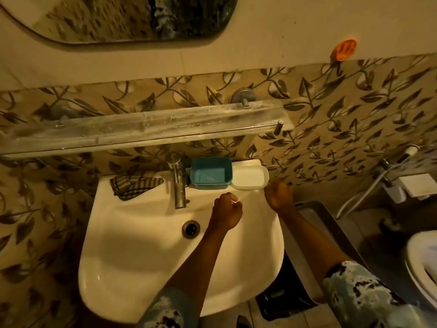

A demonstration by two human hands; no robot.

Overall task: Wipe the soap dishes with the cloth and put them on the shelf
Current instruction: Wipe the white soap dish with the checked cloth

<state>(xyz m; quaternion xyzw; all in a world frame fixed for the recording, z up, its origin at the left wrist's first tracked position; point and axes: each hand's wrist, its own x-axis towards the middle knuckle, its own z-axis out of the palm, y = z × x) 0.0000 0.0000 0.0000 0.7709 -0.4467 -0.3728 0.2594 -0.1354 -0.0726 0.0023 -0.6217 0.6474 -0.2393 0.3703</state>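
Observation:
A blue soap dish (211,173) and a white soap dish (250,177) stand side by side on the back ledge of the white basin (132,245), right of the tap. A dark checked cloth (133,185) lies crumpled on the ledge left of the tap. The dusty glass shelf (146,127) runs along the wall above the basin with nothing on it. My left hand (226,210) hovers over the bowl with fingers curled and nothing in it. My right hand (279,195) is curled too, just below the white dish's right corner, not holding it.
A chrome tap (178,178) stands on the ledge between cloth and dishes. The drain (190,229) lies in the bowl. A mirror (132,17) hangs above. A steel rack (314,223), a hose sprayer (410,151) and a toilet (423,263) are at the right.

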